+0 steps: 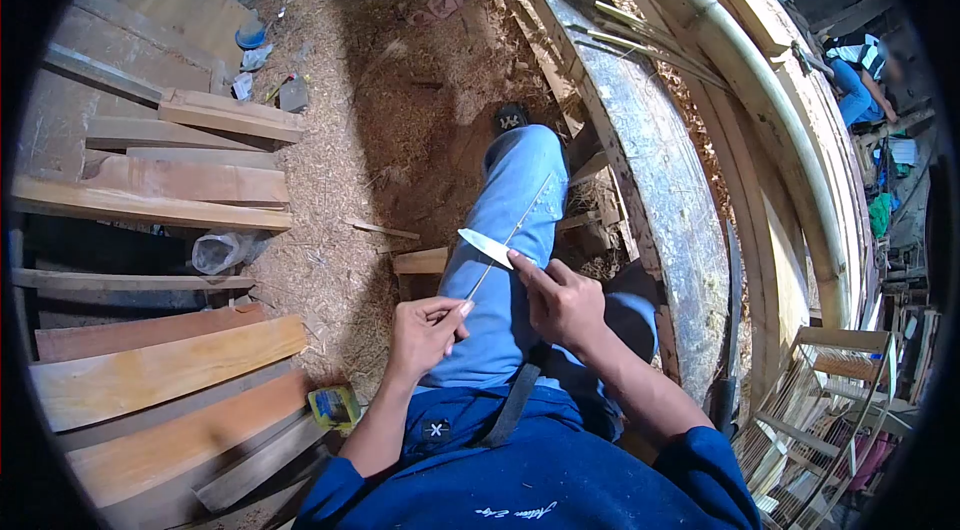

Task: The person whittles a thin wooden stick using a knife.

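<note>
Across my raised leg in blue jeans (465,275) lies a thin stick (518,222), slanting up and away from me. My left hand (425,335) pinches its near end between thumb and fingers. In my right hand (562,302) is a knife, its handle hidden in the closed fingers and the index finger stretched along the back of the blade. The pale knife blade (484,246) points left and crosses the stick, seemingly touching it, just beyond my left fingertips.
Several boards (170,365) are stacked on the left. A thick worn plank (655,145) runs along my right, with thin sticks (650,40) on it and a bamboo pole (745,50) beyond. Shavings cover the floor (330,160). Another person (858,85) sits at the far right.
</note>
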A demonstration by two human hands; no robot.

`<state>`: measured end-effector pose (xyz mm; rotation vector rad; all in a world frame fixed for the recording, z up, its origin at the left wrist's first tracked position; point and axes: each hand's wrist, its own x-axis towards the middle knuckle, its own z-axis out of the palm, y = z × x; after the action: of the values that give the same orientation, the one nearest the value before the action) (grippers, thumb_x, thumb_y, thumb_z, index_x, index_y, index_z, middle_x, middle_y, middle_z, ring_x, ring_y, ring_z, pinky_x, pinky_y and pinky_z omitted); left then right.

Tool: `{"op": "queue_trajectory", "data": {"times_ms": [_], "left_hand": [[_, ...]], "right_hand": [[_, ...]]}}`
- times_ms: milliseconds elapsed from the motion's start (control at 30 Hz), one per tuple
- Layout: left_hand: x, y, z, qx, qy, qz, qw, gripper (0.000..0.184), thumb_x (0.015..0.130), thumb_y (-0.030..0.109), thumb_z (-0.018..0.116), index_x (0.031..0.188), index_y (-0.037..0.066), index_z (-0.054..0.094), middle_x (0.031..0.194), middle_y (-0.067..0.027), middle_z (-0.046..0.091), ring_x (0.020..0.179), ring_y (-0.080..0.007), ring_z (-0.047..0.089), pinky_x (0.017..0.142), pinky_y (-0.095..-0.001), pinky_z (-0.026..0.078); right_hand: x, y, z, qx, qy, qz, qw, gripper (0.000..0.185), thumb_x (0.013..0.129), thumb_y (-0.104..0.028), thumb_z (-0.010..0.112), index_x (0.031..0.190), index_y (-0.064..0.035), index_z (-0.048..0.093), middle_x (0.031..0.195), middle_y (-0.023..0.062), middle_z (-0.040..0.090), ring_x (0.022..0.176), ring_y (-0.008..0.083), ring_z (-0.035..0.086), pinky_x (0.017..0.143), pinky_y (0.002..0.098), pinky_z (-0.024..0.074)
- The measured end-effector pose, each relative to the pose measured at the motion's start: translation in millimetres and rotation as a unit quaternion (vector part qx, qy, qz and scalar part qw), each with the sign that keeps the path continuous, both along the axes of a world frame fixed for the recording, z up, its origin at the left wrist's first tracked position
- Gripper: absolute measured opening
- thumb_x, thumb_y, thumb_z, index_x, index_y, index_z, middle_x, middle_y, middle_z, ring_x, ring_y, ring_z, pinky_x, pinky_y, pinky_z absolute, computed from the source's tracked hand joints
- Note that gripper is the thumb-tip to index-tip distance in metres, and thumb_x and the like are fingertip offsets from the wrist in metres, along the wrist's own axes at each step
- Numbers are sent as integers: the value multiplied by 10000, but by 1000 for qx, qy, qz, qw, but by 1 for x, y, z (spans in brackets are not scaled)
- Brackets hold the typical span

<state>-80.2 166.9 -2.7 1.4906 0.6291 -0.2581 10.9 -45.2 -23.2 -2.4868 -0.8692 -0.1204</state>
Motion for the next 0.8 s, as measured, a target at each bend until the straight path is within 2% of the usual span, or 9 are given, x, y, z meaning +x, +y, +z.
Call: {"op": "queue_trajectory", "data": {"times_ms": [133, 267, 433, 533, 667, 733, 800], "left_hand": [[-29, 14, -6, -7, 5, -10, 1000, 157, 922, 107, 710, 991, -32, 735, 649, -65, 662, 435, -31, 475, 391, -196, 354], [-63, 31, 0, 12, 16, -24, 999, 145, 929, 101, 697, 960, -33, 743, 655, -60, 671, 464, -38, 492, 421, -202, 373], [-96, 49, -8, -3, 18, -27, 999, 139, 942, 100, 681, 953, -21, 748, 660, -76, 673, 460, -47, 502, 420, -206, 395], [-83, 40, -5, -7, 22, -5, 1000, 142, 943, 102, 681, 962, -24, 742, 676, -79, 676, 453, -51, 501, 411, -208, 390], [-30, 15, -7, -12, -6, -32, 999, 184, 958, 145, 670, 975, -27, 731, 678, -75, 674, 445, -46, 497, 397, -202, 370], [0, 4, -3, -9, -6, -39, 999, 194, 961, 155, 666, 968, -27, 731, 671, -70, 671, 441, -42, 489, 394, -202, 364], [8, 3, -3, -7, -8, -49, 999, 204, 965, 165, 663, 962, -27, 731, 665, -66, 667, 437, -39, 482, 391, -202, 359]], "right_hand": [[3, -2, 0, 2, -16, -9, 1000, 529, 835, -148, 662, 1341, -295, 616, 679, 59, 527, 492, 238, 592, 422, 387, 476], [16, -6, -5, 13, -18, -64, 998, 456, 869, -144, 676, 1300, -291, 647, 691, 56, 521, 539, 254, 596, 448, 401, 476], [18, -5, -4, 19, -43, -79, 996, 490, 865, -157, 658, 1330, -309, 624, 685, 69, 512, 520, 260, 596, 441, 409, 477], [17, -4, 0, 37, -49, -84, 995, 494, 861, -165, 665, 1332, -308, 624, 686, 60, 504, 508, 246, 584, 433, 396, 469], [-1, -3, 3, 38, -48, 65, 996, 593, 805, -149, 686, 1375, -278, 589, 703, 49, 511, 500, 212, 570, 435, 372, 479], [-11, 2, 0, 45, -33, 74, 996, 506, 828, -122, 699, 1315, -247, 648, 673, 54, 496, 480, 231, 543, 426, 377, 453], [-9, -1, -10, 43, -28, 44, 998, 509, 831, -108, 688, 1319, -245, 644, 680, 61, 505, 499, 242, 561, 437, 380, 464]]}}
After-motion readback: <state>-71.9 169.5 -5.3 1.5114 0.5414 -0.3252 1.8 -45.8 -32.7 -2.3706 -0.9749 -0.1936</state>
